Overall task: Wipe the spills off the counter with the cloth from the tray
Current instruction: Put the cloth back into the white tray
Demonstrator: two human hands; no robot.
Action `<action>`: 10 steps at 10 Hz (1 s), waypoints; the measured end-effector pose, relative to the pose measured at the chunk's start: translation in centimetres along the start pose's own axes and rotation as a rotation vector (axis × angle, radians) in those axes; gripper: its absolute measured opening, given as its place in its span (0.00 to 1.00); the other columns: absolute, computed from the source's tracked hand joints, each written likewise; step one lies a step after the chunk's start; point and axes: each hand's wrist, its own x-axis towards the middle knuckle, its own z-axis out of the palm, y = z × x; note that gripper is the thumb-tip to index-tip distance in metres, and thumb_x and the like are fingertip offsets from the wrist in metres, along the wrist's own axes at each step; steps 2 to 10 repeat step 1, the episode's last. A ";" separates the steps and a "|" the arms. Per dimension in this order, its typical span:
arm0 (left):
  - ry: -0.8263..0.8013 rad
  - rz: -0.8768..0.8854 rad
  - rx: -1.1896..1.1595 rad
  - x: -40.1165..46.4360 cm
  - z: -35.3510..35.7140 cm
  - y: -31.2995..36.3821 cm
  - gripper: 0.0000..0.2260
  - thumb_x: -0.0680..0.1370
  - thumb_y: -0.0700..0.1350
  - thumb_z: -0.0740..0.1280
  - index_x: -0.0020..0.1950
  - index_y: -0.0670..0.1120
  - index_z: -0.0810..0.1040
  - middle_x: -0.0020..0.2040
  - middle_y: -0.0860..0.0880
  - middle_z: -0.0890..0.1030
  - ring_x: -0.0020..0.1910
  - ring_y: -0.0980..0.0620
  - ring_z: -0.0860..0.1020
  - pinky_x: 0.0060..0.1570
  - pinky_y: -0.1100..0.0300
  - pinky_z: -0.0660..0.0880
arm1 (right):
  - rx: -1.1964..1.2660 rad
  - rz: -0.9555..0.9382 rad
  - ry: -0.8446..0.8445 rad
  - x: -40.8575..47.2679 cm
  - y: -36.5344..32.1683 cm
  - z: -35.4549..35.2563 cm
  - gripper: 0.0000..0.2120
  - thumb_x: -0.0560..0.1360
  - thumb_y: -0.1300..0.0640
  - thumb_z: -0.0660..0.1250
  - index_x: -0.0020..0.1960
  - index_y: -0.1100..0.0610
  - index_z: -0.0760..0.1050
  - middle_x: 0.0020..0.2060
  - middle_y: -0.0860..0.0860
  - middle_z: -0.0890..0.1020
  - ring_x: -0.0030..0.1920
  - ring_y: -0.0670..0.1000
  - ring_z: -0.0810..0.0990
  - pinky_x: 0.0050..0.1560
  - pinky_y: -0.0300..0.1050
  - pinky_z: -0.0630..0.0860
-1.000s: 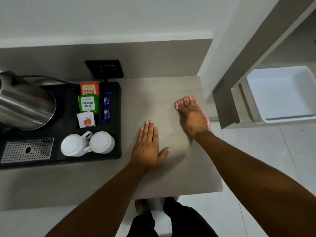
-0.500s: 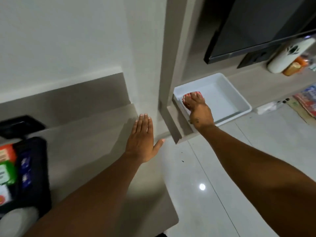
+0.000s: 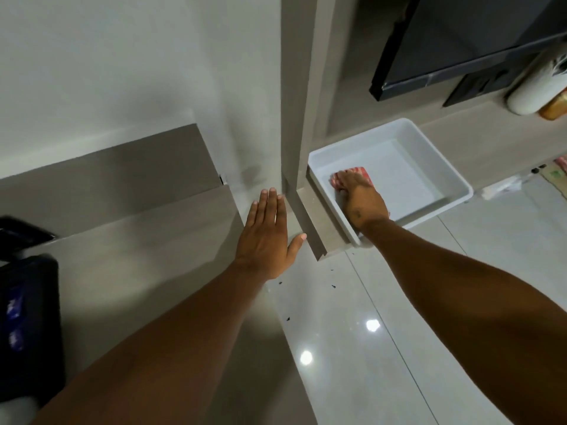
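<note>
Red-striped folded cloth (image 3: pixel 352 176) is pressed flat inside the white plastic tray (image 3: pixel 441 162) beneath the right hand (image 3: pixel 363 204), grip closure indeterminable; left hand (image 3: pixel 266 234), fingers spread, braces the grey counter (image 3: pixel 147 256).

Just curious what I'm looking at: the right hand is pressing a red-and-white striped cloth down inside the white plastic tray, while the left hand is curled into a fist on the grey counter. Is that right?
Not quite. The head view shows the left hand lying flat and open on the grey counter, fingers straight, not in a fist. The rest holds: the right hand is on the red-and-white striped cloth inside the white plastic tray.
</note>
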 end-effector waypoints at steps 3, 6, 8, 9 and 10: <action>0.039 -0.042 0.005 -0.6 -1.5 -1.0 0.41 0.82 0.66 0.48 0.82 0.37 0.44 0.84 0.36 0.46 0.84 0.40 0.43 0.81 0.48 0.37 | -0.046 -0.116 0.134 -1.1 -1.1 -0.5 0.23 0.82 0.50 0.59 0.76 0.52 0.63 0.76 0.54 0.68 0.75 0.59 0.67 0.78 0.57 0.61; 0.039 -0.042 0.005 -0.6 -1.5 -1.0 0.41 0.82 0.66 0.48 0.82 0.37 0.44 0.84 0.36 0.46 0.84 0.40 0.43 0.81 0.48 0.37 | -0.046 -0.116 0.134 -1.1 -1.1 -0.5 0.23 0.82 0.50 0.59 0.76 0.52 0.63 0.76 0.54 0.68 0.75 0.59 0.67 0.78 0.57 0.61; 0.039 -0.042 0.005 -0.6 -1.5 -1.0 0.41 0.82 0.66 0.48 0.82 0.37 0.44 0.84 0.36 0.46 0.84 0.40 0.43 0.81 0.48 0.37 | -0.046 -0.116 0.134 -1.1 -1.1 -0.5 0.23 0.82 0.50 0.59 0.76 0.52 0.63 0.76 0.54 0.68 0.75 0.59 0.67 0.78 0.57 0.61; 0.039 -0.042 0.005 -0.6 -1.5 -1.0 0.41 0.82 0.66 0.48 0.82 0.37 0.44 0.84 0.36 0.46 0.84 0.40 0.43 0.81 0.48 0.37 | -0.046 -0.116 0.134 -1.1 -1.1 -0.5 0.23 0.82 0.50 0.59 0.76 0.52 0.63 0.76 0.54 0.68 0.75 0.59 0.67 0.78 0.57 0.61; 0.039 -0.042 0.005 -0.6 -1.5 -1.0 0.41 0.82 0.66 0.48 0.82 0.37 0.44 0.84 0.36 0.46 0.84 0.40 0.43 0.81 0.48 0.37 | -0.046 -0.116 0.134 -1.1 -1.1 -0.5 0.23 0.82 0.50 0.59 0.76 0.52 0.63 0.76 0.54 0.68 0.75 0.59 0.67 0.78 0.57 0.61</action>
